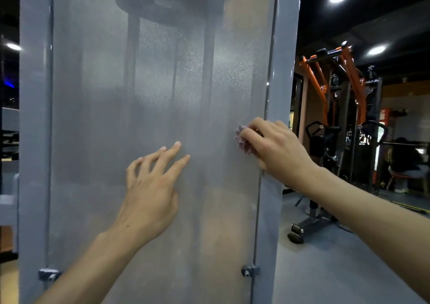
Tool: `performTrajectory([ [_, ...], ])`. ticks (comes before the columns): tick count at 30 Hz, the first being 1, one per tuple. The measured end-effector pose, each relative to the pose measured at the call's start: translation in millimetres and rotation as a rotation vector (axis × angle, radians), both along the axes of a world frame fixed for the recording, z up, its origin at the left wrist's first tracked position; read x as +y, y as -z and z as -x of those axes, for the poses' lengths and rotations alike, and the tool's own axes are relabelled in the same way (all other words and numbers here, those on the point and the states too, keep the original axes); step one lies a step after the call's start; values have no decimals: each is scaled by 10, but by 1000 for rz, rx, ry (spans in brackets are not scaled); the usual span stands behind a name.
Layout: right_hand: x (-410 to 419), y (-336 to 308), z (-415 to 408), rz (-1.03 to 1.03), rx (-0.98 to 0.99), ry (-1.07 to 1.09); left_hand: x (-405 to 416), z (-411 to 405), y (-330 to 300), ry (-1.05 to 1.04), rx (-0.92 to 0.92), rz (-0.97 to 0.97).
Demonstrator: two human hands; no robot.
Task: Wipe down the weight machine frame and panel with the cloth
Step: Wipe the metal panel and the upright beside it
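Note:
A tall frosted translucent panel (151,94) fills the middle of the head view, held between two grey frame uprights (285,71). Dark guide rods and a weight stack show dimly behind it. My right hand (274,145) grips a small bunched pinkish cloth (242,139) and presses it on the panel near its right edge, beside the right upright. My left hand (151,182) hovers at the panel's middle with fingers spread and straight, fingertips at or close to the surface; contact cannot be told.
The left grey upright (32,140) stands at the far left. Bolted clamps (250,271) hold the panel low down. An orange and black gym rig (344,89) and a bench base (307,227) stand on the grey floor to the right.

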State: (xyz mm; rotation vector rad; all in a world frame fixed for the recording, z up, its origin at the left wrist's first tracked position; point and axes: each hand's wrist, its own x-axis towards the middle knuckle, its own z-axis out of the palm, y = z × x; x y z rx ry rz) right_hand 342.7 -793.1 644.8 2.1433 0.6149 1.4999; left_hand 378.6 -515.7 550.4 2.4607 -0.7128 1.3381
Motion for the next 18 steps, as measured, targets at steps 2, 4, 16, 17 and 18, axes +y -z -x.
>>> performTrajectory([
  [2,-11,275,14,13,23,-9,5,-9,36,-2,4,-6],
  [4,-52,708,50,47,93,-50,-3,-5,70,-4,18,-5],
  [16,-70,577,69,-21,72,-15,60,133,138,117,71,14],
  [17,-54,759,92,-18,104,-29,60,153,199,145,65,7],
  [18,-58,989,112,-10,147,-50,61,170,273,172,64,-5],
])
